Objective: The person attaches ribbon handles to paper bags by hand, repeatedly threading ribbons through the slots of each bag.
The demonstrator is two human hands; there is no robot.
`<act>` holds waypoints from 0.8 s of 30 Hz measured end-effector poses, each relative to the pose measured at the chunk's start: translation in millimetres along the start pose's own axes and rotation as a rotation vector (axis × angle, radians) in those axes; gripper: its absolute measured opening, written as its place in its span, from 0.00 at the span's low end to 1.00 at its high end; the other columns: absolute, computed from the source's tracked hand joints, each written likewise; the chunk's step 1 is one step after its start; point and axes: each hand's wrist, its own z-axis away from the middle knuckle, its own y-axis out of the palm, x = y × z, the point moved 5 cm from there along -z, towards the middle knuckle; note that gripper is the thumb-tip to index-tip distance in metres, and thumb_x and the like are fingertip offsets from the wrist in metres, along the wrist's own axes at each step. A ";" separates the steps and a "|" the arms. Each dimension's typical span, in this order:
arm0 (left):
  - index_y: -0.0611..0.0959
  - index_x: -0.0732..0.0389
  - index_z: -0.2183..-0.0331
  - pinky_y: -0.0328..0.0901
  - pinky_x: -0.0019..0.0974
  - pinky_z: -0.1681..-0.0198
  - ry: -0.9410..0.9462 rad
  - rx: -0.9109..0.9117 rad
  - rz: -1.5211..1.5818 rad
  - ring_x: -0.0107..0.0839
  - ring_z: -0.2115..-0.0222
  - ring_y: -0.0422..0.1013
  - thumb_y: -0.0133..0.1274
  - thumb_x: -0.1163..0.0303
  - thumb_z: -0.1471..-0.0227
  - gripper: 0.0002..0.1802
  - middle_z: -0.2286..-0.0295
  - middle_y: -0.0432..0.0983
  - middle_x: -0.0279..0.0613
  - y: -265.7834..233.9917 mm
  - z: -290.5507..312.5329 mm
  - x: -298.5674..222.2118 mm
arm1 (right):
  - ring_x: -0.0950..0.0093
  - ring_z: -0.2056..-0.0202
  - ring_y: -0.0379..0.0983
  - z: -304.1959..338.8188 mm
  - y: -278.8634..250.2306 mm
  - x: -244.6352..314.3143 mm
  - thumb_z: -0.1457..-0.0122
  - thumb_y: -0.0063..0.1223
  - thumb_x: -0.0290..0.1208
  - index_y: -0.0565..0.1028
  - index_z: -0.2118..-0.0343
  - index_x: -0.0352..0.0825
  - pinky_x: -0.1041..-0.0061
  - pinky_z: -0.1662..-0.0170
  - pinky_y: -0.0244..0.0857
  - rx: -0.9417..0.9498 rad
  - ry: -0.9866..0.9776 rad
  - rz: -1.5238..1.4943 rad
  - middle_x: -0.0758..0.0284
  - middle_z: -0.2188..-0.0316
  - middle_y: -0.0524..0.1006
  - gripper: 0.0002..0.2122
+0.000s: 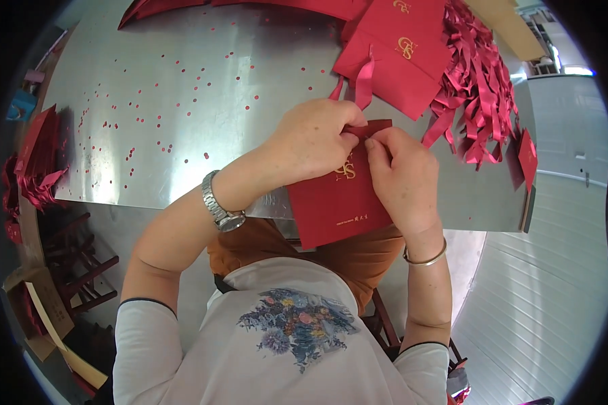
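A red paper bag point(338, 209) with gold printing lies at a slant over the table's near edge, its lower part above my lap. My left hand point(317, 138), with a watch at the wrist, is closed at the bag's top edge. A red ribbon point(365, 82) rises from behind its fingers, with a second strand to the left. My right hand point(405, 172), wearing a bangle, pinches the top edge close to the left fingertips. What exactly lies between the fingertips is partly hidden.
More red bags point(405, 54) are stacked at the far right, beside a heap of red ribbons point(473, 88). Small red paper dots are scattered over the metal table point(175, 128). Finished-looking bags with ribbons point(40, 162) stand at the left edge. An open cardboard box point(47, 317) sits lower left.
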 end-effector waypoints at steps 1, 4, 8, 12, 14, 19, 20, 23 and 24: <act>0.81 0.67 0.64 0.68 0.39 0.62 0.013 0.010 -0.001 0.44 0.67 0.75 0.52 0.76 0.51 0.11 0.69 0.79 0.52 0.1 0.2 1.1 | 0.58 0.74 0.73 3.5 3.2 -1.5 0.46 0.55 0.28 0.74 0.76 0.33 0.61 0.70 0.67 0.000 -0.003 0.004 0.59 0.79 0.75 0.06; 0.81 0.67 0.64 0.67 0.39 0.63 0.016 0.051 0.013 0.43 0.68 0.75 0.51 0.76 0.51 0.10 0.70 0.79 0.51 0.6 -1.1 1.2 | 0.60 0.74 0.72 15.3 2.7 -1.6 0.47 0.57 0.25 0.74 0.76 0.33 0.63 0.71 0.66 -0.110 -0.119 -0.026 0.61 0.79 0.75 0.04; 0.81 0.68 0.65 0.66 0.36 0.65 0.015 0.104 0.081 0.38 0.70 0.75 0.51 0.77 0.51 0.10 0.71 0.79 0.49 1.4 -2.4 4.1 | 0.62 0.75 0.71 17.4 0.7 -0.1 0.49 0.59 0.24 0.74 0.75 0.33 0.65 0.71 0.65 -0.134 -0.052 -0.132 0.63 0.79 0.75 0.04; 0.81 0.68 0.65 0.67 0.34 0.65 0.002 0.098 0.128 0.34 0.70 0.75 0.52 0.78 0.51 0.09 0.72 0.79 0.47 0.5 -2.6 6.3 | 0.63 0.75 0.71 15.9 0.1 -0.8 0.49 0.59 0.24 0.75 0.75 0.34 0.66 0.71 0.66 -0.147 -0.028 -0.156 0.63 0.79 0.75 0.03; 0.81 0.69 0.65 0.67 0.33 0.65 0.002 0.109 0.122 0.32 0.70 0.75 0.52 0.78 0.52 0.09 0.72 0.79 0.46 -0.5 -2.7 5.2 | 0.62 0.75 0.71 15.2 0.5 -1.1 0.49 0.59 0.25 0.76 0.75 0.34 0.66 0.71 0.66 -0.140 -0.005 -0.161 0.63 0.79 0.76 0.03; 0.81 0.68 0.65 0.68 0.34 0.64 0.018 0.098 0.123 0.34 0.70 0.75 0.52 0.78 0.52 0.09 0.72 0.79 0.47 -1.2 -0.3 3.4 | 0.61 0.75 0.73 12.1 1.1 -0.1 0.49 0.59 0.27 0.76 0.75 0.34 0.64 0.71 0.67 -0.100 0.075 -0.160 0.61 0.79 0.76 0.04; 0.81 0.68 0.65 0.68 0.34 0.64 0.023 0.081 0.108 0.35 0.70 0.75 0.53 0.78 0.52 0.09 0.72 0.79 0.47 -1.4 0.4 2.9 | 0.61 0.75 0.73 9.6 0.7 -0.5 0.48 0.58 0.28 0.76 0.75 0.34 0.64 0.71 0.67 -0.061 0.095 -0.131 0.61 0.79 0.76 0.05; 0.81 0.68 0.65 0.68 0.37 0.63 0.042 0.053 0.075 0.40 0.69 0.75 0.52 0.77 0.52 0.10 0.71 0.79 0.49 -0.6 5.0 1.4 | 0.60 0.75 0.74 0.4 0.2 3.5 0.47 0.57 0.30 0.76 0.75 0.34 0.63 0.70 0.68 0.018 0.105 -0.046 0.60 0.80 0.76 0.06; 0.81 0.68 0.65 0.68 0.37 0.63 0.045 0.051 0.074 0.40 0.69 0.75 0.52 0.77 0.52 0.10 0.71 0.79 0.49 0.6 6.1 0.5 | 0.59 0.75 0.74 -1.4 1.5 5.0 0.47 0.56 0.31 0.76 0.75 0.34 0.62 0.70 0.68 0.060 0.097 0.011 0.59 0.80 0.75 0.07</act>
